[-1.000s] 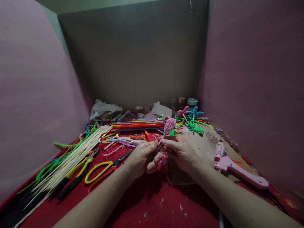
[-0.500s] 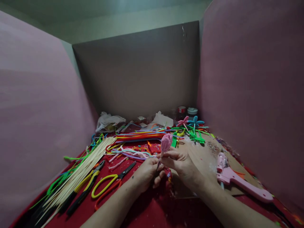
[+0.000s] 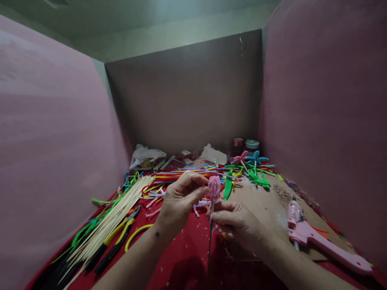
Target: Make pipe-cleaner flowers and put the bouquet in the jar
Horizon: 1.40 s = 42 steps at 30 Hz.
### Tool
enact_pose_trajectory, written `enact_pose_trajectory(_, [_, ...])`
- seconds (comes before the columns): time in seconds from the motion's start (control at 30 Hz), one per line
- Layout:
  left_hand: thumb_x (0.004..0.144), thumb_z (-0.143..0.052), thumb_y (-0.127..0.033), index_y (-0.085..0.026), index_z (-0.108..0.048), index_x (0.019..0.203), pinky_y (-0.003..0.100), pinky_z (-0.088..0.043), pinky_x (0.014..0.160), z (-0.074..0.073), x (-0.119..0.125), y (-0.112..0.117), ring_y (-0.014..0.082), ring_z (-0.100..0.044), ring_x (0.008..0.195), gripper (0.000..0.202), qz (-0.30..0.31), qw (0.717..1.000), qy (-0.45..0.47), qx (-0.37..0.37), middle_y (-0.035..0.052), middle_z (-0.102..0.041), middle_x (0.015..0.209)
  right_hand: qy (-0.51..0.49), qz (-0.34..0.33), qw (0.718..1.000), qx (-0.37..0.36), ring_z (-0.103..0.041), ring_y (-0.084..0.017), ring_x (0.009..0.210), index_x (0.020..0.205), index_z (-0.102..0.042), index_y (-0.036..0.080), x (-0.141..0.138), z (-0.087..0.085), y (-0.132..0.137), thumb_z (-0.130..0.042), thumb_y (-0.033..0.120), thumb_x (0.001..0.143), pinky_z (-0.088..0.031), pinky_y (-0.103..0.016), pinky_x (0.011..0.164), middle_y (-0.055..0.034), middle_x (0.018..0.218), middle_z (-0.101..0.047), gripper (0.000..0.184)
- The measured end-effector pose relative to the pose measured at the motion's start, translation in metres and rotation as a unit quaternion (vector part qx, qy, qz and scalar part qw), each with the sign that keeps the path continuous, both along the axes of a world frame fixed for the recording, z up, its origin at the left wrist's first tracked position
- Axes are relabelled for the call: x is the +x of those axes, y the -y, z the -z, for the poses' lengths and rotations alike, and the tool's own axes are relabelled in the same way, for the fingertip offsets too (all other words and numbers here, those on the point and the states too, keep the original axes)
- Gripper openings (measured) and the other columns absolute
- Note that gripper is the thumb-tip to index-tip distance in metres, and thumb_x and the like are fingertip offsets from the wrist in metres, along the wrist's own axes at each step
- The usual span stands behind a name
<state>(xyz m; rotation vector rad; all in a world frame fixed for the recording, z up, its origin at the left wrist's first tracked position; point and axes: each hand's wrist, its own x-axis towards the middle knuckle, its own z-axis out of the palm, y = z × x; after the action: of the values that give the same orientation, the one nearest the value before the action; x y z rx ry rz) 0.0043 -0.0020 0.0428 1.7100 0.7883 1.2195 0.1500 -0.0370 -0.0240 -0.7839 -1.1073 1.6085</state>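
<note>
A pink pipe-cleaner flower bud [image 3: 214,188] stands upright on a thin stick stem in front of me. My right hand [image 3: 234,219] pinches the stem just below the bud between thumb and fingers. At the bud's left edge, the thumb and forefinger of my left hand [image 3: 183,197] are drawn together in a pinch against its fuzzy side. The stem [image 3: 209,245] runs down below my right hand toward the red cloth. Scissors with a yellow handle [image 3: 136,233] are mostly hidden behind my left forearm.
Wooden sticks [image 3: 111,225] and yellow-black pliers [image 3: 119,237] lie to the left. Colored pipe cleaners [image 3: 184,173] spread behind my hands. At right, a pink glue gun [image 3: 326,241] rests on cardboard [image 3: 256,205]; finished pink [image 3: 241,158] and blue flowers [image 3: 256,158] lie beyond.
My left hand has left the stem and risen to the bud's left side. My right hand now holds the stem lower, with the flower more upright. The view has shifted slightly.
</note>
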Motion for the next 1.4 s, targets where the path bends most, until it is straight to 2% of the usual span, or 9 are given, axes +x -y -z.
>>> enact_pose_trajectory(0.13, [0.073, -0.062, -0.020, -0.017, -0.060, 0.071, 0.020, -0.039, 0.060, 0.006, 0.007, 0.000, 0.0108, -0.050, 0.067, 0.004, -0.027, 0.998, -0.038, 0.041, -0.0002, -0.053, 0.072, -0.005, -0.015, 0.999, 0.028, -0.025, -0.007, 0.052, 0.064, -0.063, 0.017, -0.001, 0.000, 0.001, -0.064, 0.018, 0.065, -0.021, -0.024, 0.052, 0.0047, 0.058, -0.041, 0.002])
enact_pose_trajectory(0.4, [0.079, -0.054, -0.022, -0.016, -0.054, 0.066, 0.021, -0.034, 0.056, 0.017, 0.004, -0.006, 0.0101, -0.044, 0.060, 0.014, -0.079, 0.986, -0.104, 0.102, -0.0004, -0.050, 0.066, 0.037, -0.005, 0.999, 0.035, -0.027, -0.008, 0.054, 0.057, -0.058, 0.015, -0.001, 0.002, 0.000, -0.064, 0.016, 0.066, -0.021, -0.026, 0.053, 0.0043, 0.060, -0.042, 0.011])
enact_pose_trajectory(0.53, [0.080, -0.053, -0.030, -0.018, -0.048, 0.069, 0.021, -0.027, 0.045, 0.019, 0.003, -0.009, 0.0076, -0.033, 0.046, 0.017, -0.025, 0.996, -0.060, -0.053, -0.0048, -0.040, 0.053, 0.032, -0.009, 0.999, 0.018, -0.024, -0.007, 0.049, 0.053, -0.055, 0.015, -0.002, 0.000, 0.000, -0.065, 0.019, 0.065, -0.016, -0.026, 0.049, 0.0052, 0.053, -0.038, 0.015])
enact_pose_trajectory(0.67, [0.076, -0.058, -0.034, -0.018, -0.042, 0.066, 0.019, -0.023, 0.042, 0.019, 0.003, -0.012, 0.0050, -0.025, 0.042, 0.025, 0.055, 0.979, 0.028, -0.195, -0.0077, -0.032, 0.048, 0.013, -0.029, 0.999, -0.017, -0.020, -0.006, 0.044, 0.047, -0.050, 0.016, -0.003, 0.000, -0.002, -0.067, 0.021, 0.059, -0.010, -0.026, 0.046, 0.0068, 0.047, -0.033, 0.022])
enact_pose_trajectory(1.03, [0.073, -0.064, -0.029, -0.015, -0.042, 0.062, 0.015, -0.025, 0.042, 0.017, -0.003, -0.017, 0.0021, -0.026, 0.041, 0.029, 0.143, 0.937, 0.096, -0.305, -0.0078, -0.031, 0.048, -0.015, -0.091, 0.996, -0.020, -0.026, -0.005, 0.045, 0.057, -0.058, 0.013, 0.006, 0.019, -0.008, -0.066, 0.019, 0.063, -0.015, -0.025, 0.047, 0.0052, 0.050, -0.039, 0.011])
enact_pose_trajectory(1.13, [0.072, -0.065, -0.029, -0.015, -0.042, 0.061, 0.015, -0.026, 0.041, 0.016, -0.006, -0.018, 0.0021, -0.027, 0.041, 0.030, 0.140, 0.939, 0.110, -0.295, -0.0076, -0.032, 0.049, -0.006, -0.092, 0.996, -0.017, -0.026, -0.006, 0.045, 0.056, -0.058, 0.013, 0.005, 0.018, -0.008, -0.065, 0.019, 0.062, -0.015, -0.025, 0.047, 0.0053, 0.048, -0.038, 0.011])
enact_pose_trajectory(1.23, [0.073, -0.063, -0.032, -0.015, -0.046, 0.064, 0.016, -0.025, 0.042, 0.015, -0.014, -0.016, 0.0032, -0.030, 0.043, 0.026, 0.080, 0.966, 0.079, -0.234, -0.0058, -0.038, 0.052, -0.012, -0.084, 0.996, -0.017, -0.026, -0.005, 0.045, 0.061, -0.062, 0.013, 0.005, 0.018, -0.009, -0.064, 0.019, 0.063, -0.014, -0.025, 0.046, 0.0051, 0.050, -0.039, 0.007])
enact_pose_trajectory(1.33, [0.079, -0.054, -0.038, -0.016, -0.051, 0.065, 0.019, -0.029, 0.046, 0.017, -0.034, -0.012, 0.0067, -0.036, 0.046, 0.027, -0.026, 0.991, -0.081, -0.100, -0.0033, -0.043, 0.052, -0.010, -0.068, 0.997, -0.020, -0.025, -0.005, 0.045, 0.067, -0.066, 0.013, 0.005, 0.019, -0.010, -0.067, 0.022, 0.063, -0.013, -0.025, 0.046, 0.0039, 0.055, -0.045, 0.010])
enact_pose_trajectory(1.4, [0.080, -0.051, -0.037, -0.017, -0.055, 0.069, 0.021, -0.033, 0.053, 0.022, -0.056, -0.009, 0.0099, -0.043, 0.054, 0.024, -0.101, 0.969, -0.225, -0.003, -0.0009, -0.049, 0.061, -0.007, -0.049, 0.999, -0.020, -0.024, -0.004, 0.044, 0.066, -0.065, 0.013, 0.005, 0.019, -0.010, -0.068, 0.024, 0.062, -0.012, -0.024, 0.045, 0.0039, 0.055, -0.045, 0.012])
